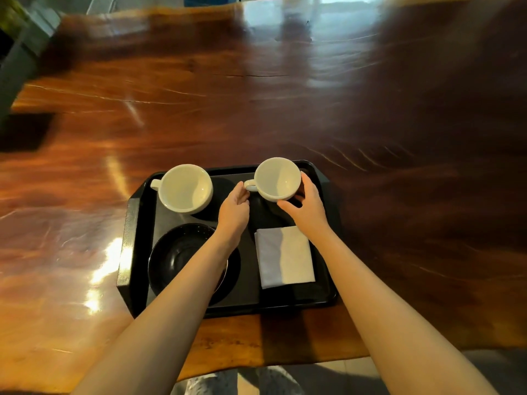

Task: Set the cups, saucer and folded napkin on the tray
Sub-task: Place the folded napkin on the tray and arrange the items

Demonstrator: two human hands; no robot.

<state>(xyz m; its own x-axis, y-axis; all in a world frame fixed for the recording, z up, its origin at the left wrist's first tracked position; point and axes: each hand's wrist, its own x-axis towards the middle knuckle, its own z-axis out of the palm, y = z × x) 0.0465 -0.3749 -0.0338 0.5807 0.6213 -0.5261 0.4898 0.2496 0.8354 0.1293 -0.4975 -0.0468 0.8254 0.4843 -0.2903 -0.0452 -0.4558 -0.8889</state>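
Observation:
A black tray (134,246) lies on the wooden table near its front edge. One white cup (185,188) stands at the tray's far left, handle to the left. A second white cup (277,178) is at the far right, handle to the left. My right hand (306,206) wraps the right side and front of this cup. My left hand (233,208) touches its handle with the fingertips. A black saucer (174,252) sits at the near left, partly under my left forearm. A folded white napkin (285,256) lies at the near right.
The glossy dark wooden table (256,95) stretches far beyond the tray. Its front edge runs just below the tray, with grey floor underneath. A dark block (25,132) sits at the table's left edge.

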